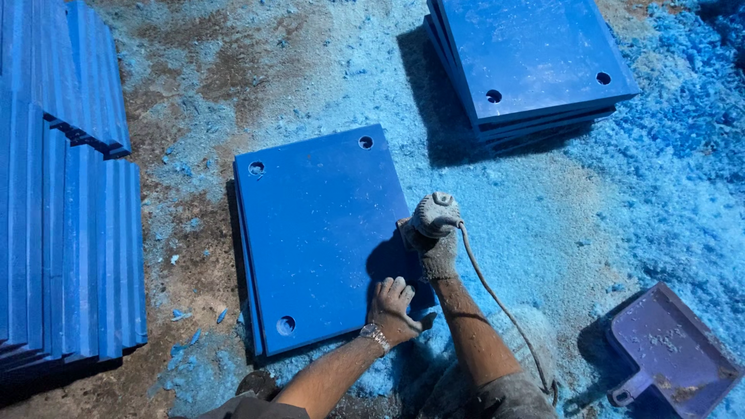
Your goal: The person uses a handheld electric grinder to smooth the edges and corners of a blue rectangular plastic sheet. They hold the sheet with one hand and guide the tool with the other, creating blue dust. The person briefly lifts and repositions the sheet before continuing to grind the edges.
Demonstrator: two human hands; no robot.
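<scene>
Your left hand (394, 309) lies flat, fingers spread and gripping nothing, on the lower right edge of the blue sheet (322, 237) at the centre of the frame; your right hand (438, 247), gloved, is clenched around a small corded power tool (434, 215) set against the sheet's right edge; by the look of it you are trimming or smoothing that edge, and the next pass calls for firm downward pressure from the flat hand while the tool runs along the side; mind the cord (497, 299) trailing back past your forearm; blue shavings (683, 140) cover the ground to the right; a stack of drilled sheets (535, 62) sits at upper right, upright sheets (62, 202) fill the left edge, and a dustpan (671, 353) lies at lower right, well apart from your work.
</scene>
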